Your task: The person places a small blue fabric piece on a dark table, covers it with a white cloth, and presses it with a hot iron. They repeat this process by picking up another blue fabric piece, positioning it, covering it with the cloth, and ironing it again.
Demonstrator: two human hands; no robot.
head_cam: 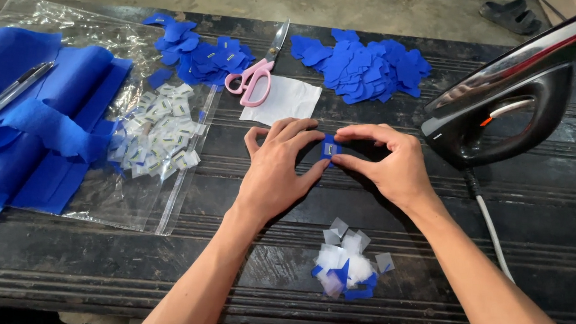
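Note:
A small blue felt piece (329,148) with a white label on it is pinched between both hands above the dark wooden table (539,226). My left hand (275,171) grips its left side with fingertips and thumb. My right hand (386,162) holds its right side, thumb under and fingers over. Just below my wrists lies a small heap of white and blue scraps (349,261).
A black iron (509,98) stands upright at right, its cord (490,228) trailing toward me. Pink-handled scissors (257,76) and a white cloth square (283,100) lie ahead. Blue cut pieces (362,64), labelled blue pieces (203,56), white labels (159,130) on a clear bag, blue felt (27,125) and a pen (6,94) sit left.

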